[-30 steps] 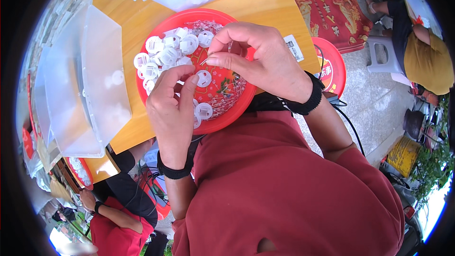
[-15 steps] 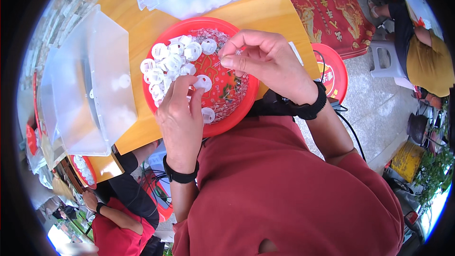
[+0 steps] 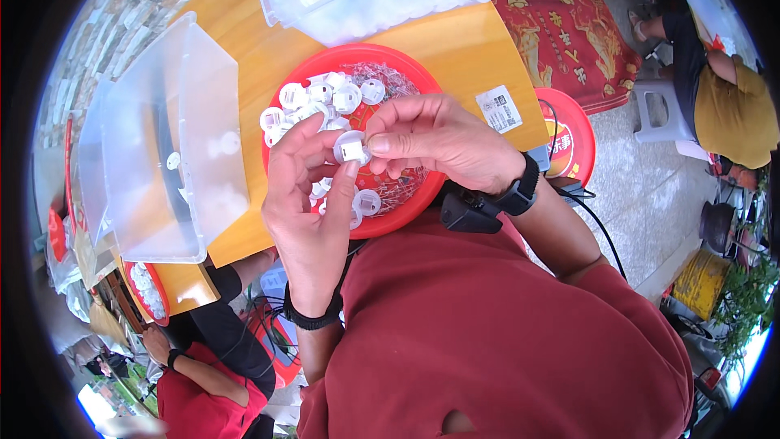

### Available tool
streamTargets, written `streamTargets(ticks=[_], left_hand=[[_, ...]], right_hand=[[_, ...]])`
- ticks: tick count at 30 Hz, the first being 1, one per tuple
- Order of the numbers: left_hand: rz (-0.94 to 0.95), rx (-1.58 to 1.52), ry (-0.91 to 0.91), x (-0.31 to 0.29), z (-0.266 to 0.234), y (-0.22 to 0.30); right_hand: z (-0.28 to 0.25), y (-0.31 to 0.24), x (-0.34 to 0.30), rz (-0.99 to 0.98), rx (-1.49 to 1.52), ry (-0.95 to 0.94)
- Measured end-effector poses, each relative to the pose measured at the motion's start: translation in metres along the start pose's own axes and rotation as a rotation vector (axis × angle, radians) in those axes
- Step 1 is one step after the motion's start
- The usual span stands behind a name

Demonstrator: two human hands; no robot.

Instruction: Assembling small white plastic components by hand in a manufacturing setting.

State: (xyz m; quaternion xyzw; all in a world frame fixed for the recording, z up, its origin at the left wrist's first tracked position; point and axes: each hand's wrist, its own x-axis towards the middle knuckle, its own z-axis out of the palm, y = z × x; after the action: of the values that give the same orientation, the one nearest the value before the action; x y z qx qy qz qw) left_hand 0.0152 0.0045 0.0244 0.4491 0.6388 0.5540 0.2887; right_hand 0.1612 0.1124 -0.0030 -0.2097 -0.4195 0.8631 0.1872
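Table [image 3: 467, 53] bears our tray [image 3: 353, 52]. Above it, left hand [image 3: 305, 207] grips white cap [image 3: 351, 149]; right hand [image 3: 447, 145], hold unclear, touches its right edge.

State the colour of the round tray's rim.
The tray's rim is red; the head view shows it best.

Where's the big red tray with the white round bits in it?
In the head view, the red tray is slightly above and left of centre, at the wooden table's near edge, beneath the left hand and right hand.
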Motion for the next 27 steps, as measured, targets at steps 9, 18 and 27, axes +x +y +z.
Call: streamTargets(ticks=[9, 18, 27], left_hand=[[-0.018, 0.049, -0.109, 0.007, -0.015, 0.001], [-0.265, -0.277, -0.052, 0.005, -0.014, -0.021], [-0.098, 0.039, -0.167, 0.016, -0.026, -0.022]], right_hand=[[0.001, -0.006, 0.014, 0.050, -0.167, -0.052], [0.007, 0.003, 0.018, 0.095, 0.241, 0.106], [-0.001, -0.002, 0.026, 0.041, -0.070, -0.007]])
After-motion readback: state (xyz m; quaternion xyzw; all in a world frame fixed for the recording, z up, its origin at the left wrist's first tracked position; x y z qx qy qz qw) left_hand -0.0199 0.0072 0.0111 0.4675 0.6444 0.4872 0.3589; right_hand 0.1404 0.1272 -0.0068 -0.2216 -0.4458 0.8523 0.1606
